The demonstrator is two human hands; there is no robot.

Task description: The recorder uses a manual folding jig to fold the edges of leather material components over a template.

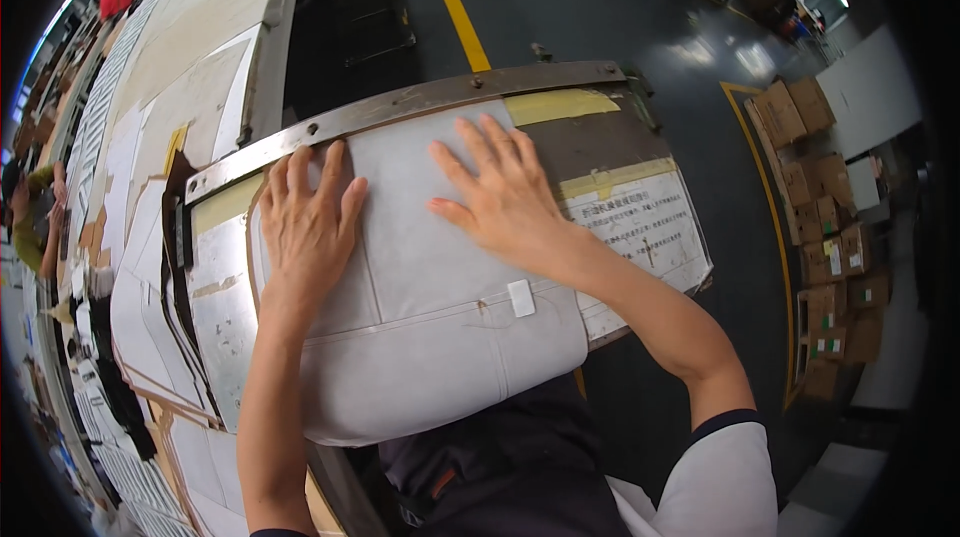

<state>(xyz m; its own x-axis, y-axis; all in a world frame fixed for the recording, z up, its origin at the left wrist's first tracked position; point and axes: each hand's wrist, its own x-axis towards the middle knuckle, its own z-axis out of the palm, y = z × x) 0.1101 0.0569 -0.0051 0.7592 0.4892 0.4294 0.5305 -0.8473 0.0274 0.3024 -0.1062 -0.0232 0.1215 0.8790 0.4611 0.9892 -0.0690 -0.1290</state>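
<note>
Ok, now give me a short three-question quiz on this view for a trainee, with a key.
1. True or false: the left hand rests with its fingers spread on the pale grey seamed sheet.
2. Where is the small white rectangular tag? A) Under the left hand; B) Nearer the person's body than the right hand; C) On the floor.
3. Which side of the picture shows the stacked brown cardboard boxes?

Key: 1 true; 2 B; 3 right.

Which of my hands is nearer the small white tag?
Your right hand: spread on the grey sheet, it lies closer to the white tag than your left hand, near the sheet's left edge.
</note>
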